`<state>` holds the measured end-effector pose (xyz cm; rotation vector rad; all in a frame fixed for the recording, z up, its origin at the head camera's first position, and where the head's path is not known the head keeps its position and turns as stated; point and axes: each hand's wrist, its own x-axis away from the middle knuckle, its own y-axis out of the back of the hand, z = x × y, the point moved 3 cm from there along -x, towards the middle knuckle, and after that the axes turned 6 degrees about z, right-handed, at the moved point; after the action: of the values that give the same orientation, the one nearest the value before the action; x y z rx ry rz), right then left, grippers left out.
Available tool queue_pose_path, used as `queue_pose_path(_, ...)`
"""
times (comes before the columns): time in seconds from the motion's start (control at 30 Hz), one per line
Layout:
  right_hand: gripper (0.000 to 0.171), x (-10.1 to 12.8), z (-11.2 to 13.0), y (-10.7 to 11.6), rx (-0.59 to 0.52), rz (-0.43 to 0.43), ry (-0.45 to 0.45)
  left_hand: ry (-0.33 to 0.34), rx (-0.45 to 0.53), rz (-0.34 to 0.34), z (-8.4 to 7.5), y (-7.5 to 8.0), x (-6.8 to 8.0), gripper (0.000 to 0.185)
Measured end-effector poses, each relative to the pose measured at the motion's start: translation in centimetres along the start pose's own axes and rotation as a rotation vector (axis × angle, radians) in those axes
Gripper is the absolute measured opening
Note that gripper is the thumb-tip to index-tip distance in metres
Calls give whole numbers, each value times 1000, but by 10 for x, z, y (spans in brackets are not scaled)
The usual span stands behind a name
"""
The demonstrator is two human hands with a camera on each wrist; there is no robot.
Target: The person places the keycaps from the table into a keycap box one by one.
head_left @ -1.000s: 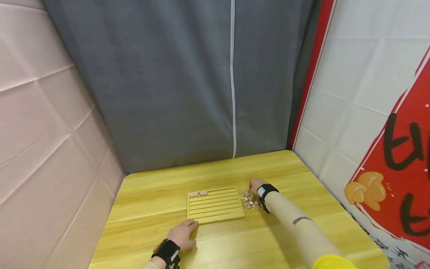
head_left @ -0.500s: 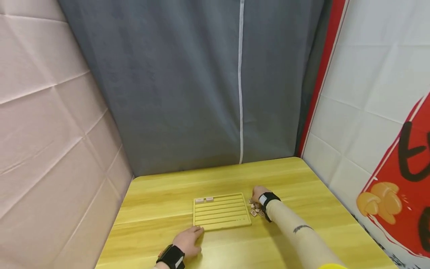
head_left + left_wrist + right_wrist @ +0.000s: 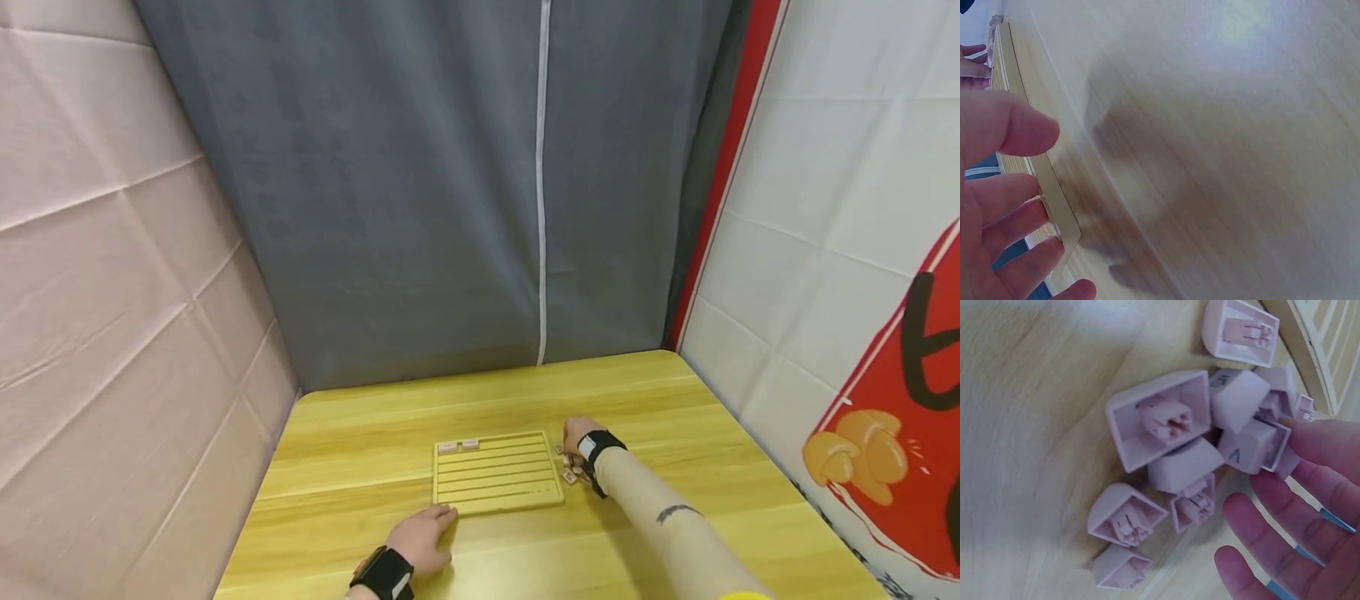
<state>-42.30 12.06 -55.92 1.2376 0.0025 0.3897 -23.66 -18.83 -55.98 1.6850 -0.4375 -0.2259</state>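
Note:
A yellow grooved board (image 3: 498, 479) lies on the wooden table (image 3: 375, 425), with two pink keycaps (image 3: 458, 446) seated in its far-left row. Right of it sits a pile of several loose pink keycaps (image 3: 570, 475). My right hand (image 3: 577, 435) hovers over that pile. In the right wrist view its fingers (image 3: 1310, 450) are spread and one tip touches a keycap marked A (image 3: 1249, 447) among the upturned caps (image 3: 1166, 425). My left hand (image 3: 423, 537) lies flat at the board's near-left corner, its fingers (image 3: 1004, 206) straight beside the board's edge (image 3: 1054, 194).
A grey curtain (image 3: 450, 192) hangs behind the table, a pink padded wall (image 3: 112, 292) stands on the left, and a white and red banner (image 3: 847, 292) on the right. The table's far half shows bare wood (image 3: 487, 392).
The head view has shifted a little. My right hand stays over the keycap pile with only slight finger movement. My left hand keeps its place at the board's corner.

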Motion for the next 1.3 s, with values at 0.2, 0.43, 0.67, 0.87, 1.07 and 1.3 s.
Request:
queue_pose_path(0.2,12,-1,11,22,-214,32,54,-13,-22,-13,5,3,-1,56)
queue_pose_path(0.43,23,-13,25,36,-611,143,49,-61,-104,-38,10,7,-5,46)
queue_pose_path(0.67,33,-16,41,41,-782,219,110,-61,-115,-28,9,10,-3,45)
queue_pose_path(0.87,38,-12,50,36,-843,224,114,-72,-132,-25,10,7,-5,45)
queue_pose_path(1.07,36,-12,57,26,-738,149,123,-49,-119,-10,8,7,-7,47)
queue_pose_path(1.3,17,-15,64,13,-451,-50,293,-56,-136,-13,0,2,-11,49)
